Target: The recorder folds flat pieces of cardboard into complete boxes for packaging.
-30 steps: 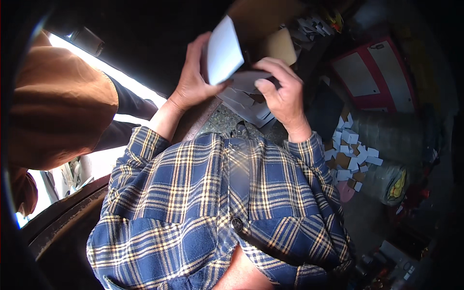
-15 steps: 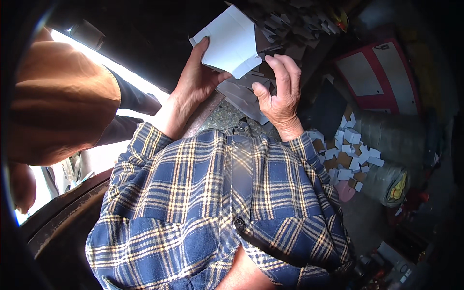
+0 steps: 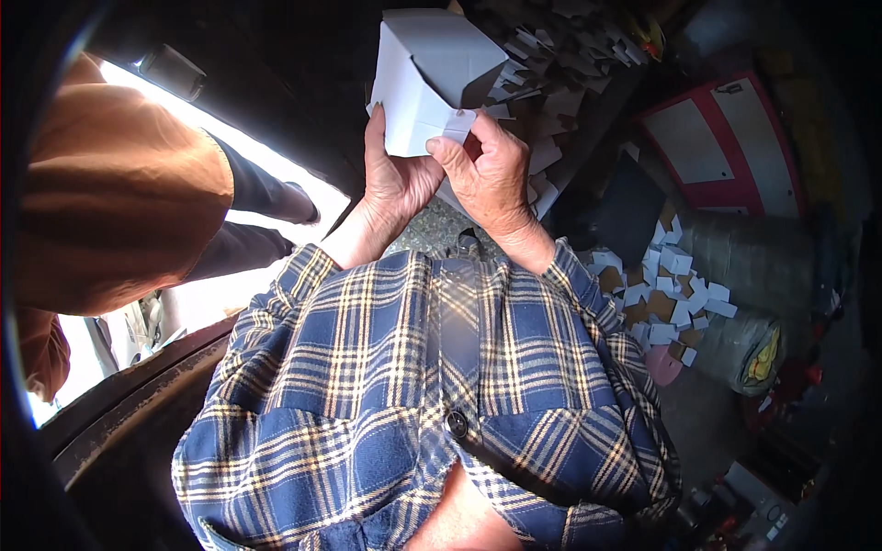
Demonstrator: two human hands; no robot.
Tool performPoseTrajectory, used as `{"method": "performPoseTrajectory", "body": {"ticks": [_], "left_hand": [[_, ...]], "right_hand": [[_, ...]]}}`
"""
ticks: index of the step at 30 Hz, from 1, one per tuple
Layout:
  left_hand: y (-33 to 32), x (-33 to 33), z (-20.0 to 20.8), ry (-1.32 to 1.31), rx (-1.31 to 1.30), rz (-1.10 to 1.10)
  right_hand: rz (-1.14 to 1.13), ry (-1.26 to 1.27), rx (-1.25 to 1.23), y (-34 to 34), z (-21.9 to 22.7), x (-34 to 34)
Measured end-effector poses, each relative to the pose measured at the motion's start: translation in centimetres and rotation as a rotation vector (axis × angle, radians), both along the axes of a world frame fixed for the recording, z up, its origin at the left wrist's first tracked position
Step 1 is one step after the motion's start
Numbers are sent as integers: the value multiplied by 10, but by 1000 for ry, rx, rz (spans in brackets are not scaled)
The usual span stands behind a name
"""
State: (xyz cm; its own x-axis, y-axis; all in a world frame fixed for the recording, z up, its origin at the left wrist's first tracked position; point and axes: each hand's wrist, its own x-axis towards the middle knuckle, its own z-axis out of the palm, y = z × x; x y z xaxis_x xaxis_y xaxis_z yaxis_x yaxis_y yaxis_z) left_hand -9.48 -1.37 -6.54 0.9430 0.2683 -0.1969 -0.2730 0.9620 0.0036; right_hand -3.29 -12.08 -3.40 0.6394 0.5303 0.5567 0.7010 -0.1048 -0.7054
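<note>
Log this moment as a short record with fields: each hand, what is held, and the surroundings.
Left hand: holding a white box from its left and near side
Right hand: pinching a small flap at the near right corner
Box state: sides standing at angles; whether all flaps are closed cannot be told
Beyond hands: shadowed heap of card pieces
Right side: pile of small boxes, red-framed cabinet
Left side: another person in brown
</note>
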Motion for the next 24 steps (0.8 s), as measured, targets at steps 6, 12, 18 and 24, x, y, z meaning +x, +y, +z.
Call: {"method": "performPoseTrajectory", "body": {"ticks": [6, 12, 18, 24], "left_hand": [[2, -4, 2, -20, 5, 30], [-4, 0, 5, -108, -18, -12], [-5, 7, -8, -146, 136, -7], [-9, 13, 4, -83, 325, 31]], "right_hand": [[-3, 57, -17, 10, -2, -7], [-39, 229, 124, 7, 3, -7], [8, 242, 132, 8, -1, -6], [49, 366, 266, 6, 7, -4]]}}
